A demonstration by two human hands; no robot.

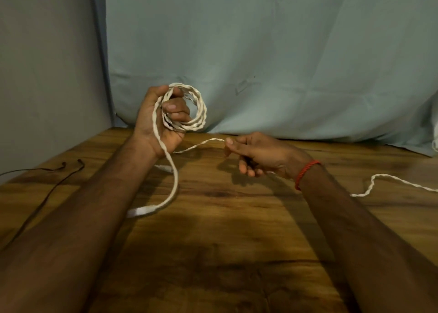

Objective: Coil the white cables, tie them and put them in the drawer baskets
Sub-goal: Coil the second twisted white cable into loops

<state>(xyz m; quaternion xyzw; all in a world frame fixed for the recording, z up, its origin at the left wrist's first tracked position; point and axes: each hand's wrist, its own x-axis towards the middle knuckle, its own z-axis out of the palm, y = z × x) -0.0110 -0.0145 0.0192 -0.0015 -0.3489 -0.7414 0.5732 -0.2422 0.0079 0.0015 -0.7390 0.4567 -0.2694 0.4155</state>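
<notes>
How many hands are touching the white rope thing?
2. The left hand holds the coiled loops of the white cable up above the table. The right hand pinches the loose strand beside it.

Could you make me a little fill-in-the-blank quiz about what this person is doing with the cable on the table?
1. The coil of white cable is held up in the ____ hand.
2. The right hand pinches the loose strand, and its wrist wears a ____ thread bracelet.
3. The cable's white plug end rests on the ____ table.
4. At the table's left edge lies a thin ____ wire.

Missing words: left; red; wooden; dark
</notes>
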